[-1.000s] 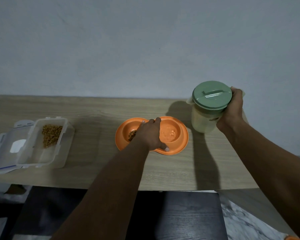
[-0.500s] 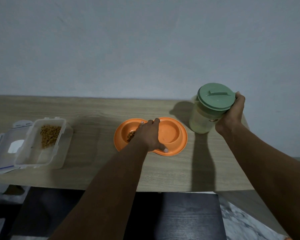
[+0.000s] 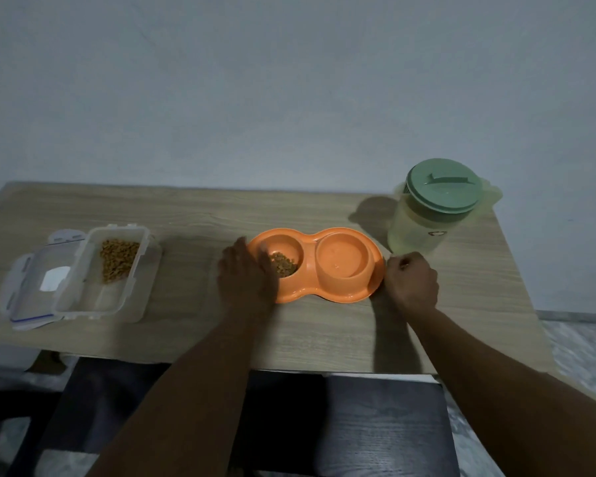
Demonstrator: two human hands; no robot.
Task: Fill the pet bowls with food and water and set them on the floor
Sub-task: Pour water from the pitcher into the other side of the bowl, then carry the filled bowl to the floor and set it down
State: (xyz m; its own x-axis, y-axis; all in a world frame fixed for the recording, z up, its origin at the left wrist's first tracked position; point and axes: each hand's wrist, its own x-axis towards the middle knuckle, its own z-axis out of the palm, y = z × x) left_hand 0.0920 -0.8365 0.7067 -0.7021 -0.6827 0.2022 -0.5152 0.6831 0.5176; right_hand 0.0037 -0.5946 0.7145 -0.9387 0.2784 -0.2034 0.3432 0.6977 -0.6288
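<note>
Since the double bowl (image 3: 344, 266), mid-frame on the counter (image 3: 324, 332), shows kibble (image 3: 283, 265) in one well and seemingly water in the other, only the floor remains; the left hand (image 3: 246, 280) drapes its left rim, grip unclear, and the right hand (image 3: 412, 282) pinches its right rim

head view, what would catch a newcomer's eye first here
An orange double bowl sits centre on the table, kibble in its left cup, the left hand on its left end and the right hand at its right. A green-lidded pitcher stands behind the right end; an open clear container of kibble lies far left.
</note>
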